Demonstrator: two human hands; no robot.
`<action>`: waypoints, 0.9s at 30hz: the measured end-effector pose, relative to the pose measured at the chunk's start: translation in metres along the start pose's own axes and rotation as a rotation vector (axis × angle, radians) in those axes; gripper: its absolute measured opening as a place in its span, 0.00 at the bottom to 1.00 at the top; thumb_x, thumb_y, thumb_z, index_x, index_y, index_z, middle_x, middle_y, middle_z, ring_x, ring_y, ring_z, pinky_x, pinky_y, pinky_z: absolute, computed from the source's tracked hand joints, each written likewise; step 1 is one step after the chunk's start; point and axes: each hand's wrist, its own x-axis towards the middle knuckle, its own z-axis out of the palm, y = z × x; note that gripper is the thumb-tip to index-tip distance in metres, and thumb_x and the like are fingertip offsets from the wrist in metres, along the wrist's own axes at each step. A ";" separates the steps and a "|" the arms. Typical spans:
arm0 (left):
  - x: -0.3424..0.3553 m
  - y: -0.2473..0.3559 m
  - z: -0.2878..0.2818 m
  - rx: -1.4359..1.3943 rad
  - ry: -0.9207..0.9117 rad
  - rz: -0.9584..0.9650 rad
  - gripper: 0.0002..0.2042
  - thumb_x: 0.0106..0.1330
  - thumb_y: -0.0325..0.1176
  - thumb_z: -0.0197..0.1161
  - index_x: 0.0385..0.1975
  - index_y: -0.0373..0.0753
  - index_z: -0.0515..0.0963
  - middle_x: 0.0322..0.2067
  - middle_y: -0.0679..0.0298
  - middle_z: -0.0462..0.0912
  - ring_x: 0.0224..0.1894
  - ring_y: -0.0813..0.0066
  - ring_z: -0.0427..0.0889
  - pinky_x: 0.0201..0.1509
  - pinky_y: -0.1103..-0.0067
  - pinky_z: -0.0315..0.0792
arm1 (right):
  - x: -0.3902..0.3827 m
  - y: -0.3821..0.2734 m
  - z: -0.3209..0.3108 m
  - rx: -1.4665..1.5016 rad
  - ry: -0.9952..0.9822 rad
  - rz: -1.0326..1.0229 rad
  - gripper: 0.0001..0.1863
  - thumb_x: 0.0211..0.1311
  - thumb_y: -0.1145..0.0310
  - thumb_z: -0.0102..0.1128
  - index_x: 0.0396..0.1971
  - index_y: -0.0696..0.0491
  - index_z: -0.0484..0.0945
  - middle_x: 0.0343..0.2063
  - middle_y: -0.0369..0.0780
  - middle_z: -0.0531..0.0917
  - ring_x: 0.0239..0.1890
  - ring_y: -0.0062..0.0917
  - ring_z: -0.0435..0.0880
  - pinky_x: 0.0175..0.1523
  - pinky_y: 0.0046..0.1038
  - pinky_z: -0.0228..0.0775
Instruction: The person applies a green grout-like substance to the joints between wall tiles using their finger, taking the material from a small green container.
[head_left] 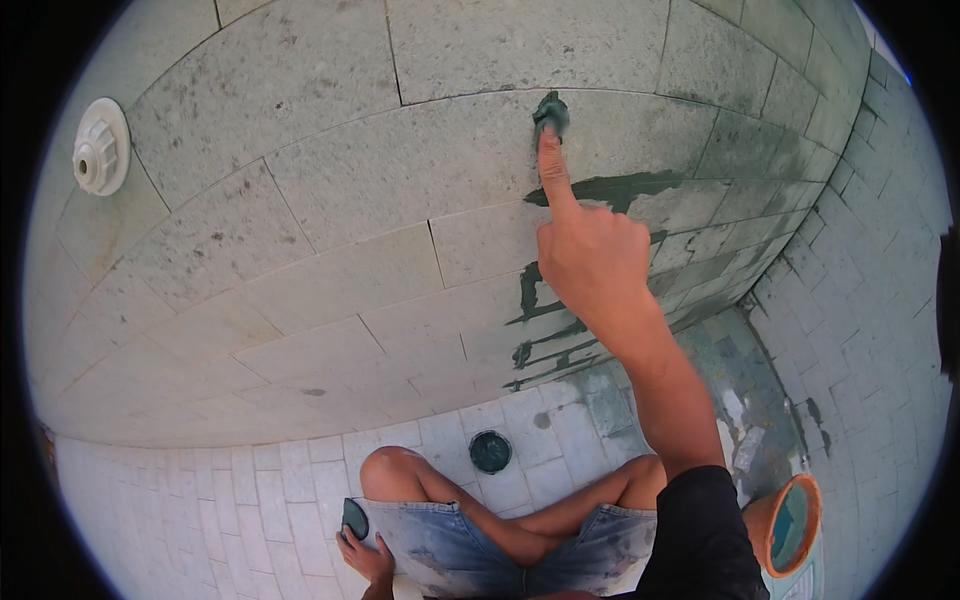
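Nearest of all, a black sleeve (700,535) is wrapping the right arm, well below the fingers. The right hand (595,250) is pointing up the tiled wall (340,180): its index finger (553,175) is stretching out straight, the tip touching a lump of dark green paste (551,108), while the other fingers are curling toward the palm; whether they are holding anything, one cannot tell. Green smears (622,188) are streaking the wall around the finger's base and lower down. Well left of that finger, a white fitting (102,147) is sticking out. The left hand (368,555) is touching a dark green pad (355,517) beside the denim shorts (420,530); whether its fingers are gripping, one cannot tell. Between both hands, a small round pot (490,452) is standing on the floor (235,495). An orange bucket (757,527) is resting far below and right of the pointing finger.
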 end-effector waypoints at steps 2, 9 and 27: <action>-0.003 -0.002 -0.001 0.006 0.007 0.003 0.42 0.58 0.42 0.68 0.71 0.37 0.56 0.69 0.40 0.57 0.70 0.40 0.57 0.72 0.54 0.53 | -0.008 0.001 -0.002 0.012 -0.011 -0.014 0.48 0.50 0.71 0.58 0.76 0.41 0.53 0.09 0.40 0.73 0.11 0.39 0.73 0.21 0.39 0.65; -0.001 0.003 0.001 -0.025 0.030 0.005 0.41 0.59 0.44 0.68 0.71 0.37 0.57 0.69 0.40 0.57 0.70 0.40 0.58 0.71 0.53 0.53 | 0.007 0.018 -0.032 0.192 0.135 -0.083 0.45 0.50 0.74 0.56 0.73 0.36 0.62 0.09 0.39 0.72 0.12 0.39 0.71 0.22 0.39 0.64; -0.002 0.003 0.002 -0.019 0.066 0.035 0.42 0.58 0.44 0.68 0.71 0.38 0.57 0.68 0.40 0.58 0.70 0.41 0.59 0.71 0.54 0.54 | -0.031 0.030 0.002 0.105 -0.109 -0.195 0.45 0.51 0.72 0.59 0.73 0.35 0.60 0.11 0.39 0.76 0.13 0.36 0.76 0.20 0.37 0.65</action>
